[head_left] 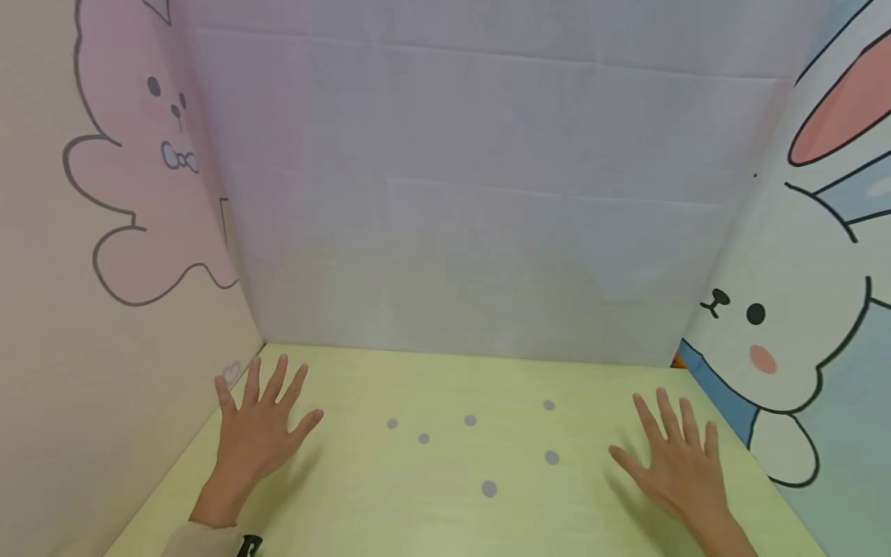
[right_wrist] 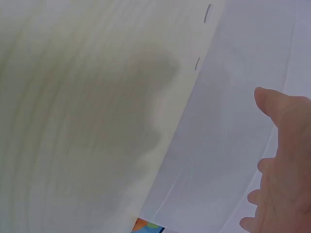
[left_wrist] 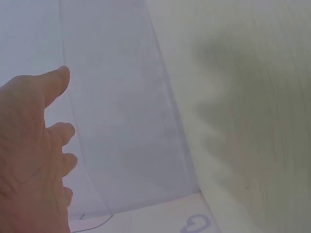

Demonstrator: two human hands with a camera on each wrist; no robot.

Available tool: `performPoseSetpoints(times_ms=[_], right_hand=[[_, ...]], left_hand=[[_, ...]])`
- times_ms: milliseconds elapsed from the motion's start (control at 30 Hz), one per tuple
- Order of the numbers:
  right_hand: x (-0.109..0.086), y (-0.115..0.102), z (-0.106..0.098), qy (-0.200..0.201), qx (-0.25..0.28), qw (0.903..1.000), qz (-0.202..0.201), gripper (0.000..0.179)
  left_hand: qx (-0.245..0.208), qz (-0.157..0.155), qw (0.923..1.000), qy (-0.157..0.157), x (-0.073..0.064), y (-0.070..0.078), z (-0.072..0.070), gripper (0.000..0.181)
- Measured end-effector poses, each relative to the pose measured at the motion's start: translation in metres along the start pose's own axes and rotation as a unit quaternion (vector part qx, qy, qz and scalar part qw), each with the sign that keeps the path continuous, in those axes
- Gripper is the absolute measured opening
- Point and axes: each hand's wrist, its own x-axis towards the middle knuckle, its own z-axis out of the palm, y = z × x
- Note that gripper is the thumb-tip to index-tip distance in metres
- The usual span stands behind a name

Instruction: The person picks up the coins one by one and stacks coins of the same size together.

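Holds the left hand (head_left: pixel 252 441) above the left part of the pale yellow tabletop (head_left: pixel 390 510), with fingers fanned wide and nothing in the grasp. Holds the right hand (head_left: pixel 685 476) likewise above the tabletop's right part, with thumb stretched toward its middle, also gripping nothing. Seems raised clear of the tabletop, judging by soft shadows (left_wrist: pixel 248 111) cast on it in both wrist views, perhaps to leave its middle in sight. Wears a pale sleeve (head_left: pixel 197 541) and a black band (head_left: pixel 250 545) over the tabletop's near left corner, the latter likely for the wrist camera. Shows, on the tabletop's middle, six grey discs (head_left: pixel 489 488), flat and apart, perhaps for each to show singly; impossible to tell loose pieces from printed spots. Has a creased white sheet (head_left: pixel 452 263) rising from the tabletop's far edge, possibly fixed by staples (right_wrist: pixel 208 13). Has a pink cartoon animal (head_left: pixel 163 232) printed along the tabletop's left edge and a white rabbit (head_left: pixel 786 255) along its right, presumably on screening panels.
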Motion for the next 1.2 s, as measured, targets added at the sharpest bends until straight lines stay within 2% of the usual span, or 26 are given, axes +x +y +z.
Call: performPoseSetpoints(times_ms=[200,433,667,867,967,1067,1200], right_hand=[[0.009,-0.013,-0.001,-0.011,0.006,0.9999,-0.003,0.097],[0.027,-0.036,-0.003,-0.027,0.025,0.9993,-0.007,0.097],[0.046,-0.064,0.000,-0.049,0.077,0.9958,-0.012,0.094],[0.060,-0.089,0.008,-0.071,0.109,0.9913,-0.018,0.094],[0.065,-0.102,0.013,-0.084,0.139,0.9866,-0.019,0.093],[0.070,-0.118,0.018,-0.104,0.181,0.9778,-0.006,0.093],[0.076,-0.139,0.025,-0.134,0.236,0.9623,0.014,0.090]], left_hand=[[-0.011,0.006,0.9997,-0.020,0.009,0.008,0.002,0.083],[-0.044,0.011,0.9982,-0.040,0.021,0.021,0.002,0.083],[-0.070,0.012,0.9953,-0.066,0.032,0.026,0.009,0.083],[-0.113,0.020,0.9906,-0.075,0.040,0.027,0.018,0.083],[-0.127,0.028,0.9892,-0.069,0.043,0.028,0.021,0.082],[-0.139,0.033,0.9876,-0.064,0.046,0.029,0.023,0.081],[-0.190,0.029,0.9781,-0.079,0.051,0.032,0.025,0.079]])
